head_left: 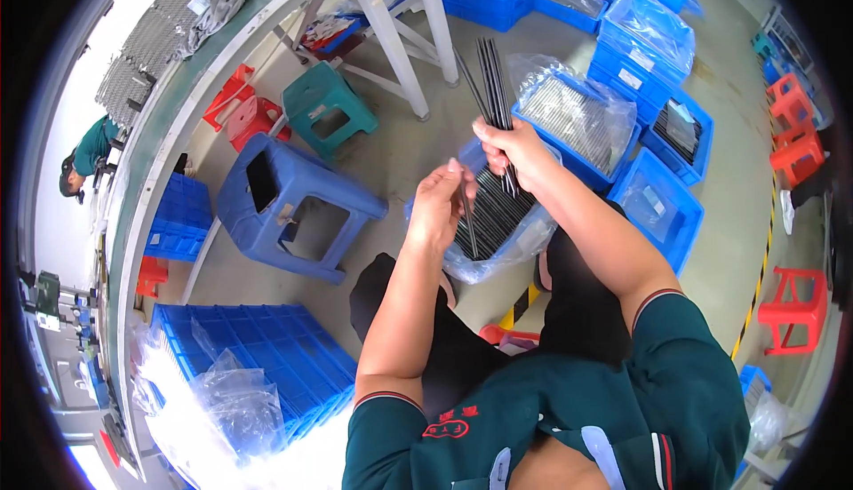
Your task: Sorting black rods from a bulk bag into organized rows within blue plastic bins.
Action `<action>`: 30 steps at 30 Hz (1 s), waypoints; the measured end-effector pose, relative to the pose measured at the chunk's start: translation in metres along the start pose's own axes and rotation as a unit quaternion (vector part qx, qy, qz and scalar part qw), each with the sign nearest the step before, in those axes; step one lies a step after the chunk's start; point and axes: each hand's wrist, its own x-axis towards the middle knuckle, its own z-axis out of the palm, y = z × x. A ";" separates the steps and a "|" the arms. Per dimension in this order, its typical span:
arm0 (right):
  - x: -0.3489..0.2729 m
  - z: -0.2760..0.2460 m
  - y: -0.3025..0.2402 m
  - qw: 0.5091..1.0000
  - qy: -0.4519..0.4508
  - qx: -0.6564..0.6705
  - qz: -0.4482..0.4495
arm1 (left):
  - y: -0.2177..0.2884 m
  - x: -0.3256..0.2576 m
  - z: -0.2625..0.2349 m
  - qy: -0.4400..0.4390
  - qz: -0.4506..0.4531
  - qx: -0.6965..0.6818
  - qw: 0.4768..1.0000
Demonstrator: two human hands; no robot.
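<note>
Down between my knees sits the blue bin (468, 154), lined with clear plastic and full of thin dark rods (498, 210). My right hand (515, 151) is fisted tight round a bundle of rods (494, 81) standing up like a fan, and my left hand (437, 206) has its fingers pinched on a single rod (468, 223) that points down into the bin. Best bet, I reckon: keep the bundle upright and feed singles in one at a time so nothing tangles. Bit cramped though. A blue stool (289, 201) stands just to my left, more bagged blue crates (653, 46) crowd the right, and the loose liner (524, 246) could snag rod tips.
</note>
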 end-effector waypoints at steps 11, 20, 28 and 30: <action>0.026 -0.037 -0.022 0.986 0.149 0.002 -0.078 | -0.016 -0.023 0.012 -0.180 -0.151 0.182 0.955; 0.004 -0.025 -0.009 0.993 0.111 0.008 -0.043 | 0.000 -0.004 -0.004 -0.138 -0.079 -0.058 0.986; -0.010 0.004 0.019 0.906 0.025 -0.410 -0.101 | -0.003 -0.005 0.002 -0.189 -0.183 0.012 0.965; -0.011 0.005 0.018 0.882 0.017 -0.452 -0.134 | 0.002 -0.005 -0.007 -0.112 -0.168 0.059 0.978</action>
